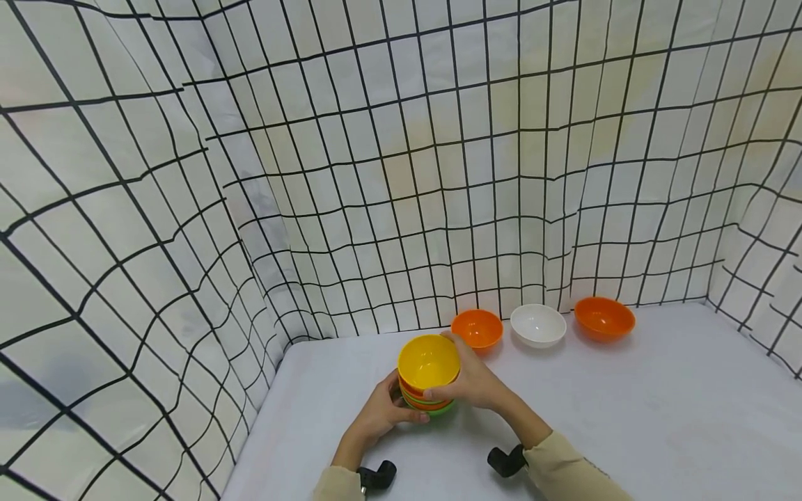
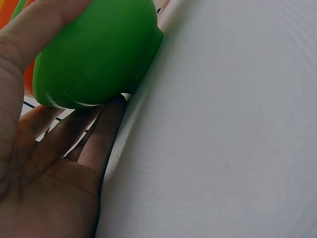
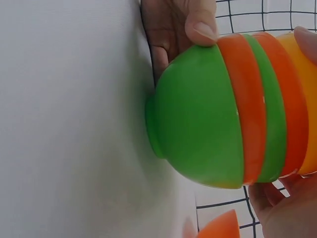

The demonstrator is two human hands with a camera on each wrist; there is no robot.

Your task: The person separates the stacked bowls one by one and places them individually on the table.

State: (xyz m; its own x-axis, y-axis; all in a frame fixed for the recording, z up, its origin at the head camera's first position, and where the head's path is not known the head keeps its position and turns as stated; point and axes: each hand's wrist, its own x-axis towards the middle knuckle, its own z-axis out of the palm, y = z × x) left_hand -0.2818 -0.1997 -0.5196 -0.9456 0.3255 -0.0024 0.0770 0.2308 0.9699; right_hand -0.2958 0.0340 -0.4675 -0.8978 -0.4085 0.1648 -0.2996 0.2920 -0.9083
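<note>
A stack of nested bowls stands on the white table, a yellow bowl [image 1: 429, 362] on top, with orange bowls [image 3: 245, 106] and green ones alternating beneath. The lowest is a green bowl [image 3: 200, 119], its foot on the tabletop. My left hand [image 1: 379, 412] holds the stack low from the left, thumb against the green bowl and fingers around its far side. From the right, my right hand [image 1: 477, 378] grips the yellow bowl, thumb at the near side and fingers at the far rim. Part of the lower stack is hidden by the hands in the head view.
Behind the stack, along the back of the table [image 1: 677, 403], sit an orange bowl [image 1: 477, 330], a white bowl [image 1: 538, 325] and another orange bowl [image 1: 604, 319] in a row. A white cloth wall with a black grid [image 1: 401, 167] rises behind and at both sides.
</note>
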